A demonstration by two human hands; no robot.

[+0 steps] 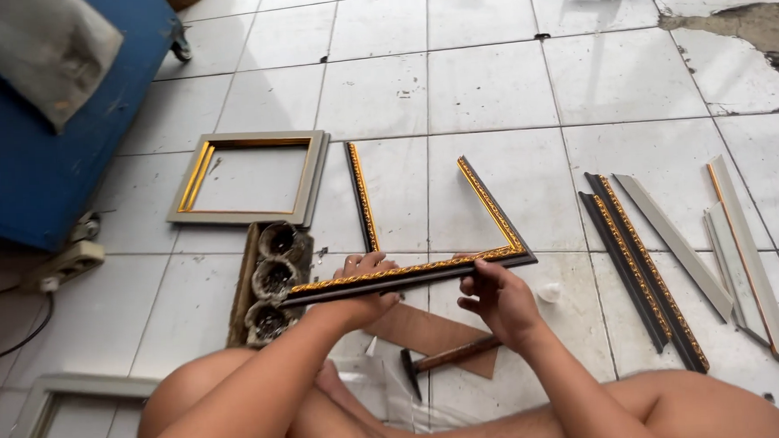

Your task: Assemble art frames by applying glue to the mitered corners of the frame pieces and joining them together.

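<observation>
Both hands grasp the black-and-gold moulding strip (400,276), long axis left-right: left hand (362,289) mid-strip, right hand (496,297) nearer its mitred corner.

Bare tiles (488,86) ahead; frame strips (646,270) crowd right.

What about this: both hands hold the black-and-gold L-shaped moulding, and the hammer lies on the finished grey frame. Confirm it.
Not quite. Both the left hand and right hand do hold the black-and-gold L-shaped moulding, but the hammer lies on the tiled floor near the knees, apart from the finished grey frame, as the head view shows.
</observation>
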